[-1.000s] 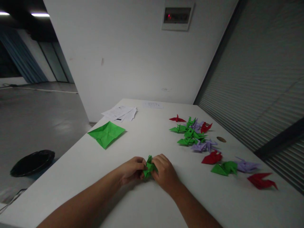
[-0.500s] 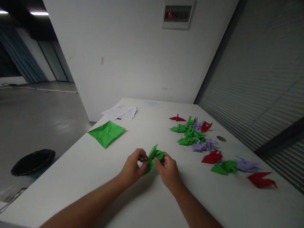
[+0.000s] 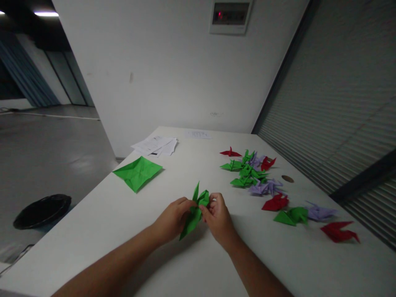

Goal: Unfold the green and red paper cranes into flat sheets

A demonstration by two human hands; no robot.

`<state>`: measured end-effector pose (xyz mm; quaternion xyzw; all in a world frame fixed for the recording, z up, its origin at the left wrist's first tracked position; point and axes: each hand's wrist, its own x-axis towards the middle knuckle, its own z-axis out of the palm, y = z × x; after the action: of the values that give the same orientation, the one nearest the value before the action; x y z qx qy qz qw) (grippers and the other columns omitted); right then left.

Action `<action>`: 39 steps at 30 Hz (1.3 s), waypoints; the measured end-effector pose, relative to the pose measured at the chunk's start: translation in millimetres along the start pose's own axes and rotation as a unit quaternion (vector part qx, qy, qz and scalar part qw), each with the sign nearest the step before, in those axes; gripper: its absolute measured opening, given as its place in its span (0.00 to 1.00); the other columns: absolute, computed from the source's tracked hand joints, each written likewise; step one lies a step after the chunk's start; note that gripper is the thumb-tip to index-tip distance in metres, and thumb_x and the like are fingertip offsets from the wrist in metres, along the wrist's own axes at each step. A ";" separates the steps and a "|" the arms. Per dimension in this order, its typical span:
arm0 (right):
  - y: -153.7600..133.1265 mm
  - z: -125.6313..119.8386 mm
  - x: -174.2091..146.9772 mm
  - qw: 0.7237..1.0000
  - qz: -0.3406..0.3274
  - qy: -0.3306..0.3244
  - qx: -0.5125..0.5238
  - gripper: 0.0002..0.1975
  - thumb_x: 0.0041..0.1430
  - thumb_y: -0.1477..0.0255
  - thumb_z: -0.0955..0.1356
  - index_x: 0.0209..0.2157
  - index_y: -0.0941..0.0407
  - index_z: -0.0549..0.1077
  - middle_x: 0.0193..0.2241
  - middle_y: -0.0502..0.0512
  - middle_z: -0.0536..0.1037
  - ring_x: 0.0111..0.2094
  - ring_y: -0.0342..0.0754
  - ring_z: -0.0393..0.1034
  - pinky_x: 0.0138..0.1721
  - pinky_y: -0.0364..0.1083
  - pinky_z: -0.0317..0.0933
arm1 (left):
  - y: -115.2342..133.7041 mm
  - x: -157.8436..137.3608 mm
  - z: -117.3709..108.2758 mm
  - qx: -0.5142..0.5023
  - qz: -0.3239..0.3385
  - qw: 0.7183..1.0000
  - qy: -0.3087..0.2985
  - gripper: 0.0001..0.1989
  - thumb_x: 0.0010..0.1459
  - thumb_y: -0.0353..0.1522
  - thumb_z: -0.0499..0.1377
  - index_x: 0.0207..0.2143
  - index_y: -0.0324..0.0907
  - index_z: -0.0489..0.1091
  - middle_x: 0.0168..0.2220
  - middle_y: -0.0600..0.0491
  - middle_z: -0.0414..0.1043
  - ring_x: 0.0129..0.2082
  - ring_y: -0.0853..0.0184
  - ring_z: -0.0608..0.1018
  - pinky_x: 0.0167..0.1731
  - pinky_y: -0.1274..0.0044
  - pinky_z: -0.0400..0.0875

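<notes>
Between my hands, above the white table (image 3: 123, 231), is a folded green origami crane (image 3: 192, 220). One pointed end rises upward, and a broad wing slants down toward me. My left hand (image 3: 173, 218) pinches its left side, the fingertips partly hidden behind the paper. My right hand (image 3: 218, 216) grips the right side between thumb and bent fingers. Off to the left lies a creased green paper sheet (image 3: 138, 173), spread out on the table.
Along the right side lie several green, purple and red paper cranes, among them a red crane (image 3: 339, 232) nearest me. Printed sheets (image 3: 154, 145) rest at the back left. A black-lined bin (image 3: 42, 210) stands on the floor left of the table.
My left hand has shifted its hold on the green crane, fingers now closed over its upper side. The crane has turned, and its lower wing shows more. My right hand stays nearly in place.
</notes>
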<state>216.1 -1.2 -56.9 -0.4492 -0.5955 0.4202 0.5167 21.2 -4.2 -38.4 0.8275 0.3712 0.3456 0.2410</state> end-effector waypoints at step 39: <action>-19.1 3.6 -7.7 0.921 -0.173 -0.090 -0.337 0.12 0.54 0.83 0.66 0.29 0.52 0.60 0.31 0.48 0.65 0.30 0.46 0.63 0.31 0.44 0.55 | -8.3 1.0 10.4 0.036 -0.138 0.989 0.044 0.05 0.52 0.25 0.57 0.28 0.42 0.66 0.25 0.57 0.70 0.24 0.69 0.72 0.27 0.79 0.63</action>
<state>211.1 -13.4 -40.7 -0.4470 -0.8145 0.1370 0.3434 25.7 0.2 -50.2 0.7606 0.5042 0.3317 0.2394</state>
